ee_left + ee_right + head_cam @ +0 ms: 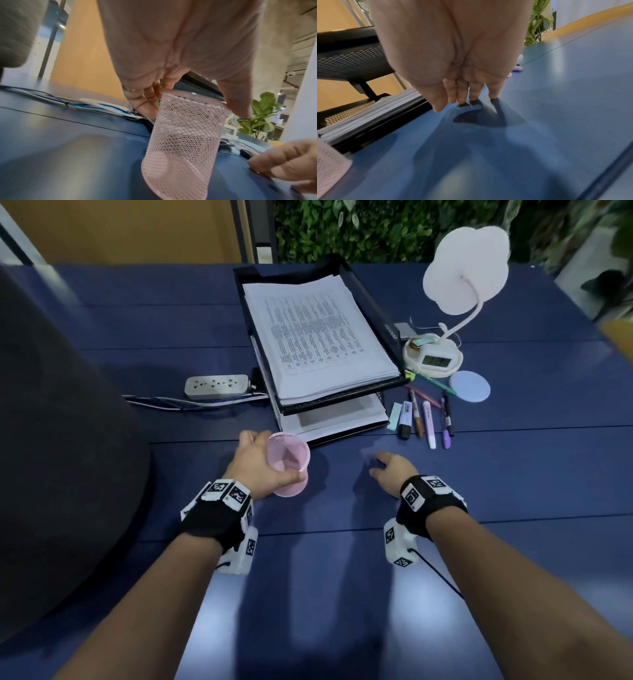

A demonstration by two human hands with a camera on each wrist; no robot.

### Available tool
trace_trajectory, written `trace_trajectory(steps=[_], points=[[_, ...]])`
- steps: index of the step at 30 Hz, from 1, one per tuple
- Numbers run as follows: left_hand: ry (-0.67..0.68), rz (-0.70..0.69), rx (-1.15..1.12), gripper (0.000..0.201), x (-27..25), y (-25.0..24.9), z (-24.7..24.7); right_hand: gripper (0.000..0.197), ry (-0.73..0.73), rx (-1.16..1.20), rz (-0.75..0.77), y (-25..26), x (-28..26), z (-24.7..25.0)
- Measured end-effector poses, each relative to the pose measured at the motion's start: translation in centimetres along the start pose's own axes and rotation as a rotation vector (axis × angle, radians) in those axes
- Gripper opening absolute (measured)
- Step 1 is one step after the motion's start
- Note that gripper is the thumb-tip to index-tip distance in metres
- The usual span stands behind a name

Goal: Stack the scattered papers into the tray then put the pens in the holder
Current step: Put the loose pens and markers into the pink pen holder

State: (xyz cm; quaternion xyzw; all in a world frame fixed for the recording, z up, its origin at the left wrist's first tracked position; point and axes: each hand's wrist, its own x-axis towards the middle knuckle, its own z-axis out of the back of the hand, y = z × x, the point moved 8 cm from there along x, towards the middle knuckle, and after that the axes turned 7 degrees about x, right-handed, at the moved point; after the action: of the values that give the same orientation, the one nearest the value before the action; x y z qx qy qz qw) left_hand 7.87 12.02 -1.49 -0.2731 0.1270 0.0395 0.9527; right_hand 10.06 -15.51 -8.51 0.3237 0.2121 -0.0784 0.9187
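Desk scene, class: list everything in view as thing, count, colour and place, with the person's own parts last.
Table: one, blue.
Tray: one, black, two tiers, centre back.
Papers: white stacks, in both tiers.
Pens: several, mixed colours, right of tray.
Holder: one, pink mesh, empty, tilted, in the left grip.
Power strip: one, grey, left of tray.
Lamp: one, white, back right.
Coaster: one, pale blue, by lamp.
Left hand: holds holder.
Right hand: fingers straight, fingertips on table.

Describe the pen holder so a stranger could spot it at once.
Start at the black paper tray in the middle of the blue table. Just in front of its near left corner, the left hand grips the pen holder: the only pink mesh cup.
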Motion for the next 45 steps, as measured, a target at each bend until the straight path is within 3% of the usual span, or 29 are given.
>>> trace_trajectory(steps=[7, 10, 14, 17, 22, 24, 25, 27, 29, 35, 38, 40, 42, 44, 45], points=[[0.041, -0.087, 0.019, 0.111, 0.5, -5.9, -3.5, 0.042, -0.046, 0.002, -0.065, -2.6, 0.0, 3.5], [0.032, -0.118, -0.012, 0.111, 1.2, -8.0, -4.4, 0.032, -0.163, 0.068, -0.088, -3.5, 0.4, 6.2], [0.063, -0.183, -0.011, 0.107, 2.3, -10.2, -5.4, 0.030, -0.249, -0.034, 0.023, -3.0, 1.7, 8.6], [0.125, -0.201, -0.036, 0.105, 3.1, -10.7, -6.3, 0.038, -0.190, -0.128, 0.139, -1.6, 3.0, 8.1], [0.171, -0.223, -0.036, 0.102, 4.0, -11.1, -7.1, 0.038, -0.069, -0.373, 0.113, -1.8, 5.0, 6.2], [0.184, -0.225, -0.051, 0.105, 4.2, -10.9, -7.2, 0.060, -0.094, -0.307, 0.097, -2.2, 5.7, 5.9], [0.195, -0.227, -0.061, 0.107, 4.3, -10.8, -7.3, 0.062, -0.122, -0.271, 0.076, -2.1, 5.6, 6.4], [0.217, -0.244, -0.080, 0.107, 4.5, -11.0, -7.3, 0.036, -0.196, -0.247, 0.015, -1.8, 5.1, 7.7], [0.235, -0.255, -0.111, 0.105, 4.6, -11.2, -7.3, 0.026, -0.234, -0.222, -0.057, -2.1, 5.2, 8.3], [0.195, -0.181, -0.326, 0.111, 5.3, -9.5, -8.0, 0.044, -0.269, -0.074, -0.177, -3.5, 5.6, 8.7], [0.147, -0.168, -0.368, 0.105, 5.2, -9.8, -7.7, 0.031, -0.215, 0.013, -0.229, -4.2, 5.1, 9.0], [0.168, -0.178, -0.414, 0.101, 5.1, -10.0, -8.0, 0.017, -0.278, 0.187, -0.202, -4.2, 4.2, 10.2], [0.194, -0.169, -0.522, 0.096, 5.0, -10.0, -8.5, 0.020, -0.407, 0.491, -0.134, -4.0, 3.3, 11.7], [0.140, -0.098, -0.578, 0.076, 5.2, -9.4, -8.2, 0.014, -0.475, 0.798, -0.027, -2.7, 2.3, 13.1], [0.075, -0.056, -0.592, 0.056, 5.3, -8.9, -7.8, 0.012, -0.472, 0.917, 0.022, -1.8, 1.9, 13.5]])
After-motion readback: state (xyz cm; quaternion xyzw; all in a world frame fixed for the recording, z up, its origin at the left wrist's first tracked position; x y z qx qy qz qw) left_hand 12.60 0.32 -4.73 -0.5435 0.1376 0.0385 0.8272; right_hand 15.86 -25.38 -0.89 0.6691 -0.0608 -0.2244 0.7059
